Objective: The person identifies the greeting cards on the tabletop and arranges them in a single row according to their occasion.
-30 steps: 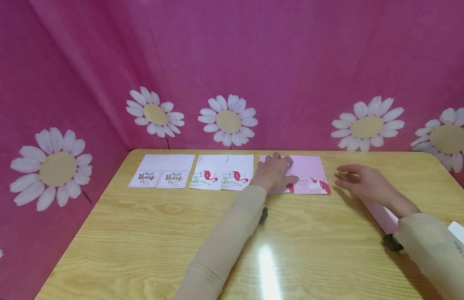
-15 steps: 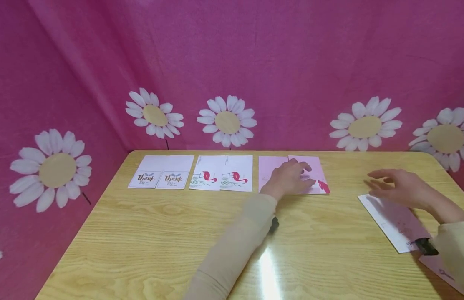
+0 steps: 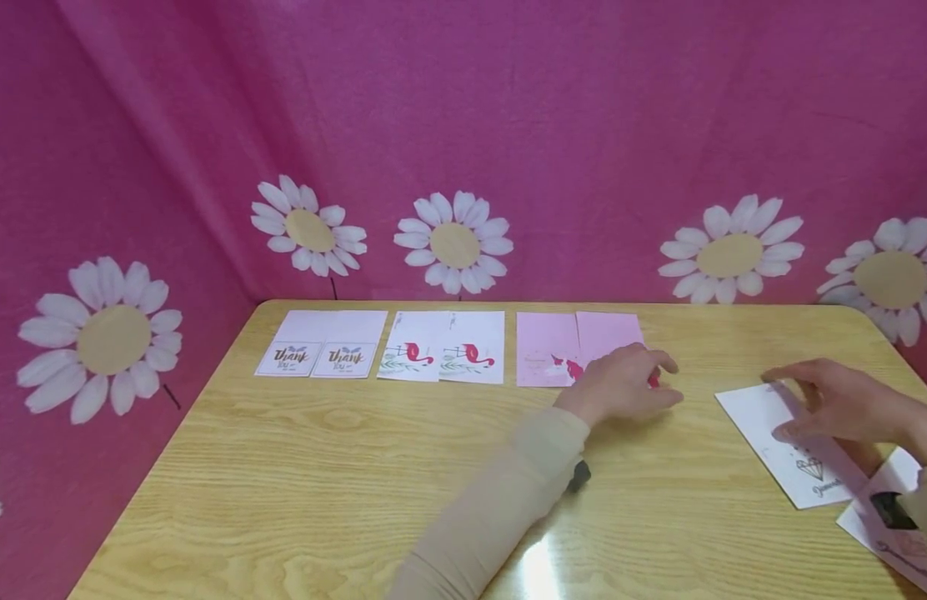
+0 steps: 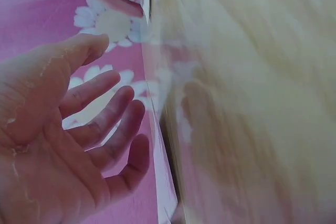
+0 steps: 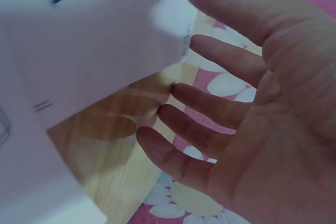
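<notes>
Loosely, both hands hovered over cards.
Left hand point(image 3: 621, 385), relaxed and empty, overlapped the pink rectangular unicorn card point(image 3: 609, 337); right hand point(image 3: 839, 406), fingers spread, hung above the white diamond-printed card point(image 3: 786, 450).

Six printed paper cards line the 12 o'clock edge of the light wooden table point(image 3: 321, 467): two thank-you cards point(image 3: 321, 343) at 11, two flamingo cards point(image 3: 443, 347) beside them, two pink unicorn cards point(image 3: 553, 350) centre. A white diamond-print card point(image 3: 789, 442) lies at 3 o'clock.
</notes>
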`<state>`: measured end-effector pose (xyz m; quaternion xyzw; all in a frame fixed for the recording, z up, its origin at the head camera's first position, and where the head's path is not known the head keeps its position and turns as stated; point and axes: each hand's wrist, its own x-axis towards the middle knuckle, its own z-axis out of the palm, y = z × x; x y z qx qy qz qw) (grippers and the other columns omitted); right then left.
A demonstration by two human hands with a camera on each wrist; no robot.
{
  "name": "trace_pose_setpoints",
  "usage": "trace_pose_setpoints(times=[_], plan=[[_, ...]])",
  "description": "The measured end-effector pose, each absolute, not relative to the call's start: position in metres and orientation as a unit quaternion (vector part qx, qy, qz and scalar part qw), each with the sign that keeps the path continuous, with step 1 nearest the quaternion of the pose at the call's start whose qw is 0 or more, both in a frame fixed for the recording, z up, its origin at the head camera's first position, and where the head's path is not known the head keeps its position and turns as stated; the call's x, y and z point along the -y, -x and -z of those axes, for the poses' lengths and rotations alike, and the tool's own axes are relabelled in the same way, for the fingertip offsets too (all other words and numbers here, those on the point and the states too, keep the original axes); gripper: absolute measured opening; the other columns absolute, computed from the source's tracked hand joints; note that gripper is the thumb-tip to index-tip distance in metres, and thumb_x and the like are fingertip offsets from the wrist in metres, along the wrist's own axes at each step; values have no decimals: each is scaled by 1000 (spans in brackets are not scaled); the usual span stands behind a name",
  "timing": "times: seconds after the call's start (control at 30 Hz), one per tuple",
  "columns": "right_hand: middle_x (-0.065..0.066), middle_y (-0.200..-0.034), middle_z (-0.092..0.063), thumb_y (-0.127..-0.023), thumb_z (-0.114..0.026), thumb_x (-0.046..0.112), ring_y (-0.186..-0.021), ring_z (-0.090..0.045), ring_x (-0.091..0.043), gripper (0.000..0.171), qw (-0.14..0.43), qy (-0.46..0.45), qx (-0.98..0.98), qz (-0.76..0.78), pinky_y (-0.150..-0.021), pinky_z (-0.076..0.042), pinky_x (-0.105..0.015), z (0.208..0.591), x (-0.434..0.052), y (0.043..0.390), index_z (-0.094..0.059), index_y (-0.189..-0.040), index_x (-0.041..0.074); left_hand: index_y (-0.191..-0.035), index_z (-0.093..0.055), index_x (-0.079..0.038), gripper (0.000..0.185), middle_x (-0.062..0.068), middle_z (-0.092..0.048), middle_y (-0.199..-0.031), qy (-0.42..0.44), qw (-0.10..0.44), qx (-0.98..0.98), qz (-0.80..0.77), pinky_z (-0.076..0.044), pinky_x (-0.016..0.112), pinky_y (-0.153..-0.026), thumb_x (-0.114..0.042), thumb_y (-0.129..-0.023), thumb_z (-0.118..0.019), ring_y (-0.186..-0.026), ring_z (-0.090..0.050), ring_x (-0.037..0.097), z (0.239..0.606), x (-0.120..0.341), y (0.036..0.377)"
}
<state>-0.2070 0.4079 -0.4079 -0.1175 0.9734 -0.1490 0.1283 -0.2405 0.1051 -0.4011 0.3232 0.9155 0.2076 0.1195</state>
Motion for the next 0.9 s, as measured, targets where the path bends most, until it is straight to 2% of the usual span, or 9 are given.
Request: trace_pose_setpoints(times=[0.1, 0.17, 0.27, 0.37, 0.5, 0.73, 0.9], plan=[[-26, -106, -57, -66, -93, 44, -88, -48, -30, 88, 110, 118, -979, 123, -70, -46, -39, 410, -406, 204, -60, -130, -7, -137, -62, -32, 44, -15, -65, -107, -329, 163, -903, -222, -46, 12, -83, -45, -96, -67, -98, -56, -5, 399, -110, 235], [-34, -115, -55, -65, -94, 45, -92, -49, -36, 86, 99, 120, -981, 116, -74, -49, -47, 410, -404, 202, -61, -127, -6, -140, -59, -31, 46, -15, -64, -106, -334, 188, -897, -222, -45, 12, -84, -45, -96, -67, -97, -56, -4, 398, -112, 232], [-34, -117, -55, -65, -94, 45, -95, -50, -39, 78, 85, 125, -981, 119, -76, -48, -51, 410, -399, 201, -64, -120, -1, -142, -57, -30, 50, -15, -62, -108, -335, 212, -892, -218, -45, 12, -85, -46, -96, -66, -98, -55, -3, 398, -112, 229], [-36, -121, -55, -67, -93, 45, -101, -51, -46, 69, 80, 131, -980, 128, -80, -48, -60, 411, -390, 200, -65, -113, 2, -143, -56, -26, 52, -13, -62, -109, -342, 210, -892, -207, -45, 12, -85, -47, -96, -66, -99, -55, -2, 398, -113, 227], [-37, -124, -53, -66, -92, 49, -105, -50, -50, 67, 89, 123, -979, 133, -85, -46, -67, 412, -378, 198, -65, -108, 5, -144, -57, -26, 53, -13, -62, -111, -343, 206, -896, -193, -44, 12, -85, -47, -96, -66, -100, -54, -2, 397, -114, 226], [-22, -107, -59, -66, -94, 45, -92, -52, -32, 67, 78, 135, -975, 160, -76, -50, -44, 414, -357, 193, -59, -106, 3, -134, -61, -24, 46, -11, -57, -101, -352, 195, -898, -181, -43, 13, -76, -48, -95, -66, -92, -51, 0, 401, -115, 225], [-23, -106, -62, -68, -94, 42, -90, -54, -30, 74, 60, 134, -974, 172, -79, -53, -48, 415, -346, 188, -56, -111, -4, -133, -61, -25, 45, -13, -64, -106, -327, 199, -900, -208, -45, 12, -78, -46, -94, -68, -93, -56, -2, 401, -115, 225]])
